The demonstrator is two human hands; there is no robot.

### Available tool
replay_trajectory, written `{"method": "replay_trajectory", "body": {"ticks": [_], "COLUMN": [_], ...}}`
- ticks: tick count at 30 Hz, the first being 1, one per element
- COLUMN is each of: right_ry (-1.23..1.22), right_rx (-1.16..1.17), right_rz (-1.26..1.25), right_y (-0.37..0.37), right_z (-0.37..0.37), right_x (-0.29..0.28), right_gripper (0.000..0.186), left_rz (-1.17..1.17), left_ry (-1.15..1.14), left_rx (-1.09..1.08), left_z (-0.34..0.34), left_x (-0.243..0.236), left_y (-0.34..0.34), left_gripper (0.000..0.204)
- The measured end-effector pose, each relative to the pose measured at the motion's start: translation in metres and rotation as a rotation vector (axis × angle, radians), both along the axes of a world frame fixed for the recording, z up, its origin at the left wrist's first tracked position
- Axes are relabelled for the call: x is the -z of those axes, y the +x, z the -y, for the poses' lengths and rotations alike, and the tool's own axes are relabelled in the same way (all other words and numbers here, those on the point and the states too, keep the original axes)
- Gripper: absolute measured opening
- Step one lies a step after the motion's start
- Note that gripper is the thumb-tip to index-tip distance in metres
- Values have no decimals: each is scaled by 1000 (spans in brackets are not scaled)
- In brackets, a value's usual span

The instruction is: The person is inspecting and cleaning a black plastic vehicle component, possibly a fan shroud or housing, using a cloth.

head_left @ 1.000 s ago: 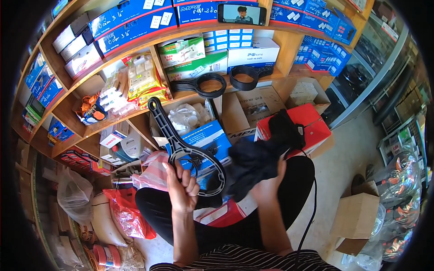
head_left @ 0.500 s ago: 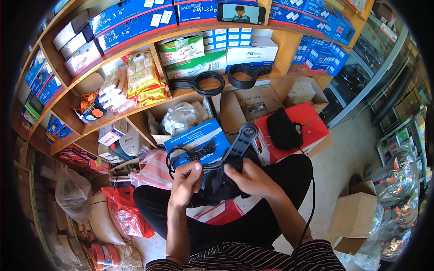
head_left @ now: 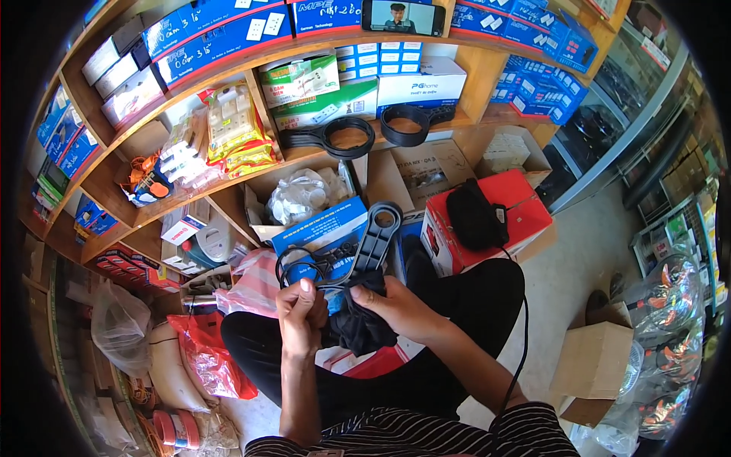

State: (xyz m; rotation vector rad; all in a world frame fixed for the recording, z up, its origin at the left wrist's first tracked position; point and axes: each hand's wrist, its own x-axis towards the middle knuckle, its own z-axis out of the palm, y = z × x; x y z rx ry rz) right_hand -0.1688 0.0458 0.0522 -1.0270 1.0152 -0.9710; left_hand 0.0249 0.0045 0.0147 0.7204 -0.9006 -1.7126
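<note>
A black plastic arm with a ring at its top end [head_left: 375,238] stands tilted above my lap. Black cloth [head_left: 362,324] is bunched around its lower end, with my right hand [head_left: 400,308] closed on the cloth. To the left, my left hand [head_left: 301,314] is closed with the thumb up, beside the cloth. A dark cable-like strand runs toward its fingers; what they grip is mostly hidden. A looped black cable [head_left: 283,266] shows just beyond that hand, in front of a blue box [head_left: 327,228].
A red box [head_left: 525,206] carries a black pouch [head_left: 474,217] ahead on the right. Two black ring-ended parts [head_left: 349,139] [head_left: 407,126] lie on the shelf edge below a propped phone [head_left: 402,17]. Red plastic bags [head_left: 205,354] lie left; a cardboard box [head_left: 598,354] stands right.
The black arm and the cloth have moved left and slightly up, turning more upright. My right hand has moved left with the cloth; my left hand shifted slightly left.
</note>
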Motion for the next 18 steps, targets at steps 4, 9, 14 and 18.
{"method": "replay_trajectory", "body": {"ticks": [4, 9, 14, 18], "right_ry": [-59, -135, 144, 108], "right_rx": [-304, -252, 222, 336], "right_rz": [-72, -2, 146, 140], "right_y": [-20, -2, 38, 43], "right_z": [3, 0, -6, -13], "right_x": [1, 13, 40, 57], "right_gripper": [50, 48, 55, 57], "left_rz": [15, -80, -48, -29], "left_ry": [17, 117, 261, 274], "left_rx": [241, 131, -120, -109], "left_z": [0, -5, -5, -9], "left_x": [13, 11, 12, 17], "left_y": [20, 16, 2, 3], "left_gripper": [42, 47, 50, 50]}}
